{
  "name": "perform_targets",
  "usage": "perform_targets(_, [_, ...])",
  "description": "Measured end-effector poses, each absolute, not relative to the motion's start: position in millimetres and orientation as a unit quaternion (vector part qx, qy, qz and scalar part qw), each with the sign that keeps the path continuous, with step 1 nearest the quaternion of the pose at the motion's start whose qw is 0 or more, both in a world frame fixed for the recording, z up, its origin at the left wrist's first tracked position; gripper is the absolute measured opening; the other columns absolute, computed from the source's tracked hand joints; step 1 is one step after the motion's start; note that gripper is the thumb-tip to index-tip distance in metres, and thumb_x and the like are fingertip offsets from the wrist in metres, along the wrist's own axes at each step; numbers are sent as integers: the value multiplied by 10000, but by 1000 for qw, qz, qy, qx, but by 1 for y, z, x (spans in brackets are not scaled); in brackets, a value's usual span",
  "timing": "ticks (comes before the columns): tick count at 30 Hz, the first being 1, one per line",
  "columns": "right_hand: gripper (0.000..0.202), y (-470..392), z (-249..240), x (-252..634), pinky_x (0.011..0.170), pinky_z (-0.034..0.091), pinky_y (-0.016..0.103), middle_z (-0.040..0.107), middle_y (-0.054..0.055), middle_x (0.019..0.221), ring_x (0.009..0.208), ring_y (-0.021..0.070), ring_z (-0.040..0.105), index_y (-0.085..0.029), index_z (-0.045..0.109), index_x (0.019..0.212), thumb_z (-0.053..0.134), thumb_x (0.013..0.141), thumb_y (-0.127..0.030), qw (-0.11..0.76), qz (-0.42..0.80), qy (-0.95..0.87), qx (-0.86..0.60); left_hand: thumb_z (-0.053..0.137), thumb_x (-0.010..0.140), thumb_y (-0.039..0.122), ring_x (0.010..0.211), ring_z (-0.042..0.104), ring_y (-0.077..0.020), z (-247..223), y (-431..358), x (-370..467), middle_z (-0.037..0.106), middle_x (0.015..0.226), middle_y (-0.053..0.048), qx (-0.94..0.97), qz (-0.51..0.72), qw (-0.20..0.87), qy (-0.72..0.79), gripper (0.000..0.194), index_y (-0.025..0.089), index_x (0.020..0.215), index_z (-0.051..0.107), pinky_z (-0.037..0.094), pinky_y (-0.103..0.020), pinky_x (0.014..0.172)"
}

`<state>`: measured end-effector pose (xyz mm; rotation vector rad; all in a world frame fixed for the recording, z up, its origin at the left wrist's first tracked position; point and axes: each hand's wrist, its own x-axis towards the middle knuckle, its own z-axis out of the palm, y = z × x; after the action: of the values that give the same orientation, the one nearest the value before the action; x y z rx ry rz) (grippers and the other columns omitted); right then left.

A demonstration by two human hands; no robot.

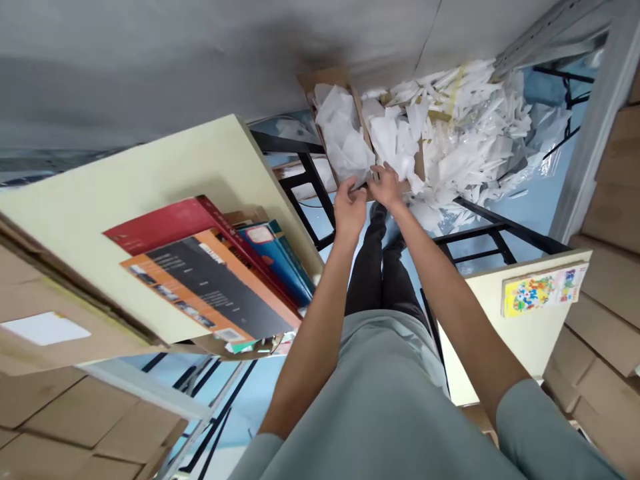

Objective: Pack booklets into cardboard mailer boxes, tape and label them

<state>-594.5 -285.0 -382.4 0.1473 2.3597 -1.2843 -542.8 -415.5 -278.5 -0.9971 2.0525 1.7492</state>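
My left hand (pixel 349 208) is closed, thumb and fingers pinched together around something small and greyish that I cannot make out. Just beside it, my right hand (pixel 385 187) has its fingers bent down and pressed together at the same spot; what they grip is hidden. Both hands are over the near edge of a narrow cardboard box (pixel 361 110) on the floor. Crumpled white translucent sheeting (pixel 343 130) fills that box. To its right, white paper scraps (pixel 393 137) lie in another open carton.
A large heap of white paper strips (pixel 460 133) spreads over the blue floor. At left, a pale desk (pixel 210 157) bears a red book (pixel 160 223), an orange-and-black book (pixel 200 283) and blue ones (pixel 275 243). A colourful booklet (pixel 543 290) lies on the right desk (pixel 500 347). Cardboard boxes (pixel 610 300) are stacked at right.
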Motion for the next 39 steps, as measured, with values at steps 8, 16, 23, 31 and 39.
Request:
perform_targets(8, [410, -300, -358, -598, 1350, 513, 525, 787, 135, 1422, 1468, 322, 696, -240, 776, 1349, 653, 1125, -560, 191, -501, 835, 122, 810, 1022, 433, 1404, 728, -319, -276, -422, -527, 751, 1490, -134, -411, 600, 159, 668, 380, 250, 1344, 727, 607, -460, 1196])
perform_targets(16, [360, -261, -178, -552, 1167, 664, 431, 748, 58, 1144, 1217, 276, 763, -286, 711, 1176, 820, 1004, -583, 96, -572, 764, 284, 609, 999, 919, 1427, 718, -361, -255, -411, -563, 675, 1564, -195, -483, 680, 288, 469, 860, 301, 1596, 579, 694, -486, 1045])
perform_targets(23, [439, -217, -73, -514, 932, 696, 353, 750, 43, 1084, 977, 207, 773, -307, 699, 1426, 809, 1016, -418, 28, -597, 751, 282, 700, 1027, 791, 1306, 791, -299, -209, -377, -589, 796, 1348, -174, -490, 749, 335, 294, 667, 221, 1373, 701, 672, -435, 1112])
perform_targets(31, [112, -180, 29, -426, 1077, 668, 461, 842, 64, 1143, 1236, 278, 819, -305, 831, 1006, 752, 1085, -294, 29, -567, 797, 208, 862, 982, 518, 1257, 832, -339, -141, -324, -585, 885, 1155, -106, -413, 749, 420, 304, 418, 198, 1243, 794, 654, -468, 1177])
perform_targets(39, [214, -126, 45, -301, 870, 666, 377, 837, 52, 1043, 997, 247, 823, -273, 798, 1047, 871, 981, -463, -160, -553, 677, 459, 1022, 759, 455, 1401, 750, -357, -81, -238, -532, 868, 1171, -82, -253, 728, 299, 563, 410, 221, 1028, 817, 604, -437, 1239])
